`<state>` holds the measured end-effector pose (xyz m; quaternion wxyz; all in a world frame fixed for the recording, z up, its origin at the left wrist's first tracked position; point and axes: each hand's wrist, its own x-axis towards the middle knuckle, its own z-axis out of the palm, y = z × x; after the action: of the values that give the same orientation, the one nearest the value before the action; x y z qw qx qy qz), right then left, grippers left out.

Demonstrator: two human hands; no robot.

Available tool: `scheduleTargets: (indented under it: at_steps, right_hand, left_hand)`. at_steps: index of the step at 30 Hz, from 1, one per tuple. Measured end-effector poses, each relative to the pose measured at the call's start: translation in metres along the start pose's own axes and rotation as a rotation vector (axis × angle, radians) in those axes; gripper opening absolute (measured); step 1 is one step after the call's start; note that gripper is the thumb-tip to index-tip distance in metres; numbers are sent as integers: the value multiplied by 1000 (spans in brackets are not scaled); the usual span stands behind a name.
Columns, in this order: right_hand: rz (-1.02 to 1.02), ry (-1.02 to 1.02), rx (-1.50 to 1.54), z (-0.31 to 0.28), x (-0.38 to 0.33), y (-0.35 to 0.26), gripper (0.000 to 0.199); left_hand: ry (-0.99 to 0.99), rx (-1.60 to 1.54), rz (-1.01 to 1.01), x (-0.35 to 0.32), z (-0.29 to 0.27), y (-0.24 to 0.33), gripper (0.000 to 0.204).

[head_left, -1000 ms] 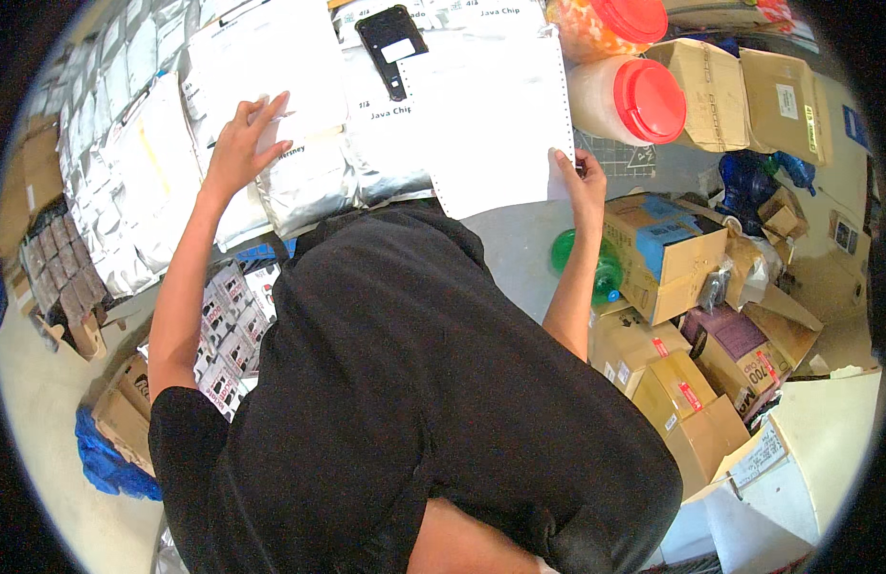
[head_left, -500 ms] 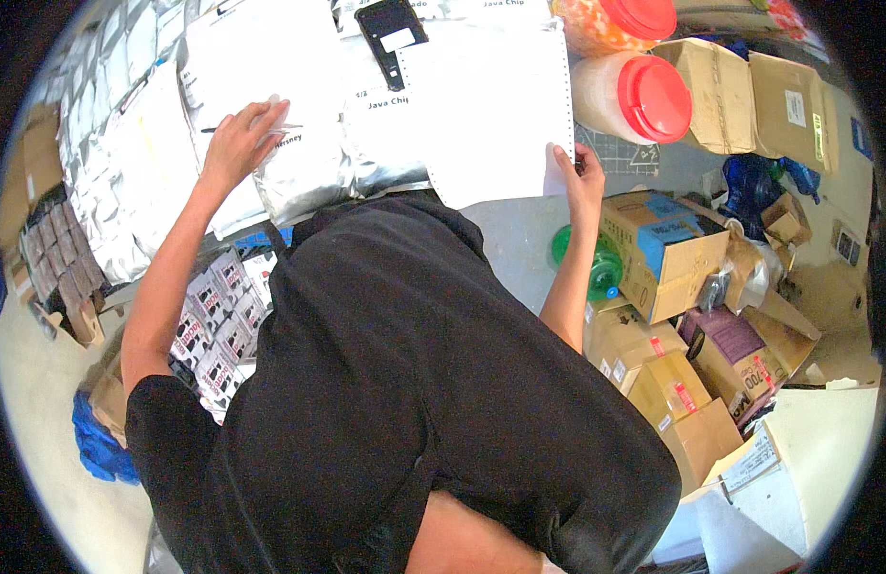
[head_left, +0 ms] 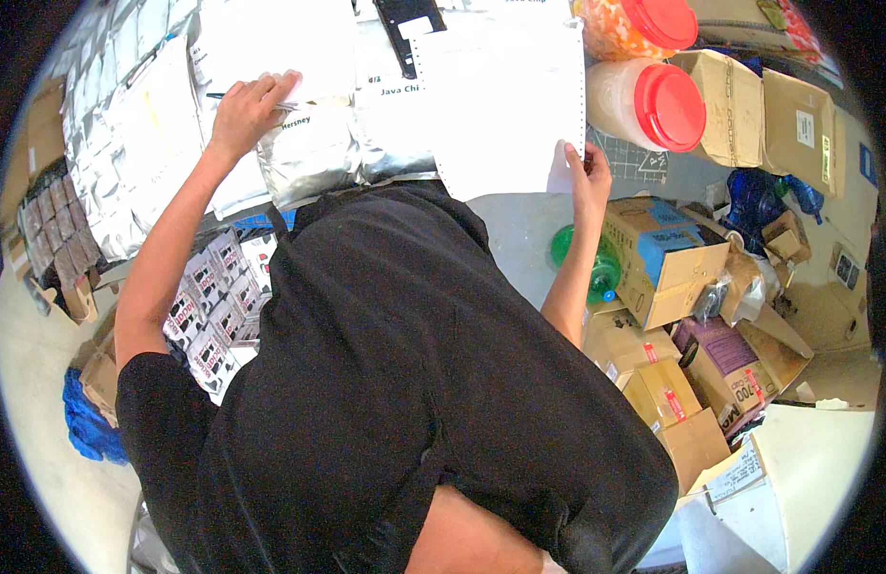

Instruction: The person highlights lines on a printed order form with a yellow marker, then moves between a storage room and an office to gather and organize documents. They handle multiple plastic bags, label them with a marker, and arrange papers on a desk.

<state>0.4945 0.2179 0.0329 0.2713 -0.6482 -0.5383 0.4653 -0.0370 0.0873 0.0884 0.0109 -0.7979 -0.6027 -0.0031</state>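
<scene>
My left hand (head_left: pixel 254 113) is closed around a thin dark pen (head_left: pixel 215 95), over silvery-white pouches on the worktop. Just below it bulges a full pouch (head_left: pixel 309 158) with printed lettering. A large white sheet of paper (head_left: pixel 505 105) with a punched right edge lies over other pouches. The sheet's lower right edge is pinched between the thumb and fingers of my right hand (head_left: pixel 588 174). Beside the sheet's upper left corner is a flat black phone-like device (head_left: pixel 397 13) with a white label, cut off by the top of the view.
Two clear jars with red lids, one with orange-white contents (head_left: pixel 620 29) and one pale (head_left: pixel 625 100), stand right of the sheet. Cardboard boxes (head_left: pixel 720 105) sit beyond. Lower right are an open carton (head_left: pixel 668 263), stacked boxes (head_left: pixel 644 354) and a green bottle (head_left: pixel 596 263).
The whole view has shifted slightly. My left hand, with the pen, has moved a little farther away over the pouches. My right hand keeps its pinch on the sheet's edge.
</scene>
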Motion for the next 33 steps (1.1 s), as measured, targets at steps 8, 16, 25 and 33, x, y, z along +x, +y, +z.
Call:
scheduleTargets:
  at_steps: [8, 16, 25, 33]
  right_hand:
    - [-54, -35, -51, 4, -2, -31, 43]
    - [-48, -190, 44, -2, -2, -40, 40]
    - [-94, -244, 160, -4, -6, -62, 49]
    - [-46, -252, 404, -16, -16, -91, 49]
  left_hand:
    - [-10, -22, -136, 11, -36, -10, 40]
    - [260, 27, -183, 34, -95, -64, 27]
    - [248, 43, -355, 66, -143, -103, 26]
    - [254, -11, -363, 78, -152, -128, 28]
